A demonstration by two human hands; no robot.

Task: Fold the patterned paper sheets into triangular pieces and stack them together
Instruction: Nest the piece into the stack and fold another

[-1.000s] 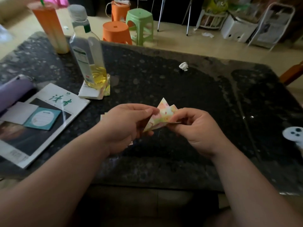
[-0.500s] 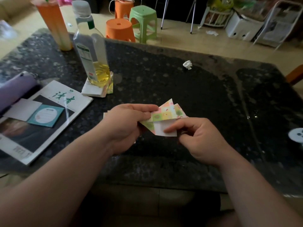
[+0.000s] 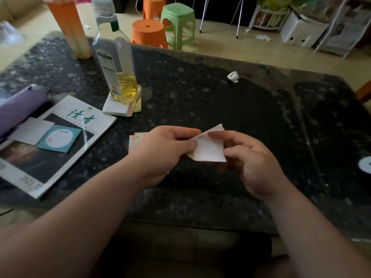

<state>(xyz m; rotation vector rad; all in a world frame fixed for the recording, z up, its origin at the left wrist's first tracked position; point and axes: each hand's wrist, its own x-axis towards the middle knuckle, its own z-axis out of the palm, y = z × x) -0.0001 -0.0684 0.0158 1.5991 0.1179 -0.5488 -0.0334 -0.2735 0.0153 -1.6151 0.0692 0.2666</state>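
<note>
Piece in work: folded paper (image 3: 209, 150), plain white face toward the camera, held in the air over the dark table (image 3: 220, 101), roughly midway between the two wrists.
Left grip: left hand (image 3: 164, 151) clamped on the paper's left corner, thumb pressed on top, remaining fingers curled underneath.
Right grip: right hand (image 3: 257, 163) pinching the right edge, forefinger at the top slant, thumb lower on the side.
Bearing from the grips: paper to the right of the left pinch and to the left of the right pinch, so spanned between them.
Long axis: seemingly the slanted edge, from the left thumb up and away to the far tip beside the right forefinger.
Nearer hand: about equal, both touching.
Finished pieces: small patterned pile (image 3: 134, 139) flat on the table, just beyond the left hand, largely hidden by it.
Unfolded sheets: stack (image 3: 118, 110) under the oil bottle (image 3: 115, 63), well to the left.
Likely next move: closing the last fold, then over to the left-hand pile.
</note>
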